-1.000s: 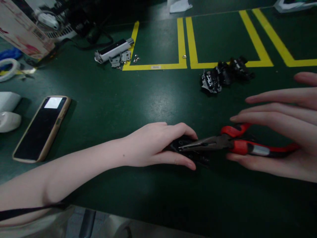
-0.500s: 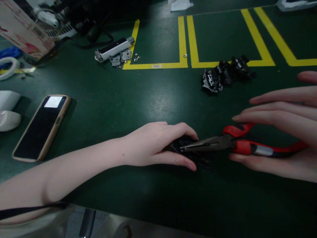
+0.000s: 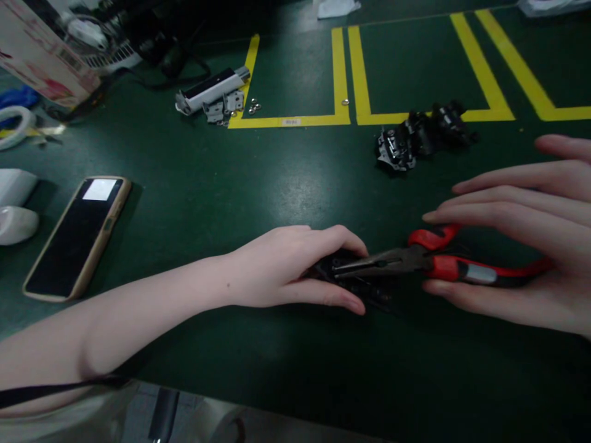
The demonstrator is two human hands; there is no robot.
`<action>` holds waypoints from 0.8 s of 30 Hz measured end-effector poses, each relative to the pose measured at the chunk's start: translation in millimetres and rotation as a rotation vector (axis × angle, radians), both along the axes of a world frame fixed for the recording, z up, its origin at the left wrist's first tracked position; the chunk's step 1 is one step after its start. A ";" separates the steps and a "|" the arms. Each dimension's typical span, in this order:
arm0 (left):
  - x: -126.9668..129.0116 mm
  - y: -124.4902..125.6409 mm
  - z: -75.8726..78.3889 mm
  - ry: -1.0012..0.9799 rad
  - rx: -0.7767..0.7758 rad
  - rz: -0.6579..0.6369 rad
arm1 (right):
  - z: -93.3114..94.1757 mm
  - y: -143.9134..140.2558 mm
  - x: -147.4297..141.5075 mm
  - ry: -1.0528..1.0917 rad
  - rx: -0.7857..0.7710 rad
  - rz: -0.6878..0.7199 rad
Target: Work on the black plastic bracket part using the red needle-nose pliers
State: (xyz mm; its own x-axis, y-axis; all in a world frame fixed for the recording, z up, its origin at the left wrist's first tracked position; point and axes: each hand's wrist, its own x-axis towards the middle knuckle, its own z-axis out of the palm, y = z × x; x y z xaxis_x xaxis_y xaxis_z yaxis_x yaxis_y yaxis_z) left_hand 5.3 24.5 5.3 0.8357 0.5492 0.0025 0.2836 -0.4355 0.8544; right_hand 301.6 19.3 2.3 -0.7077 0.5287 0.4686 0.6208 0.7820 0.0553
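My left hand (image 3: 318,264) is closed around a dark black part (image 3: 376,294) low on the green table, thumb on the near side and index finger on the far side. Much of that part is hidden under the palm, and its kind is unclear. In my right hand (image 3: 521,246) is a pair of needle-nose pliers (image 3: 446,267) with red and black handles. Their jaws reach left over the black part, tips close to my left fingers. Whether the tips grip anything cannot be made out.
Black mechanical assemblies (image 3: 420,138) lie beyond my right hand. Farther left are a white and black device (image 3: 212,91), metal brackets (image 3: 224,109) and several small rings (image 3: 253,107) by yellow tape (image 3: 314,121). A phone (image 3: 76,237) lies left, near a tape roll (image 3: 16,127).
My right hand and the pliers have shifted slightly left, bringing the jaws a little farther over the black part. My left hand has barely moved.
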 end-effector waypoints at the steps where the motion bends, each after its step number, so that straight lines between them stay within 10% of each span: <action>1: -0.2 0.1 -0.2 -0.004 0.000 -0.001 | -0.2 0.5 0.9 -0.001 0.004 0.009; 24: 1.9 -1.1 -0.8 -0.005 -0.009 0.028 | -1.8 3.0 7.9 0.021 -0.056 -0.004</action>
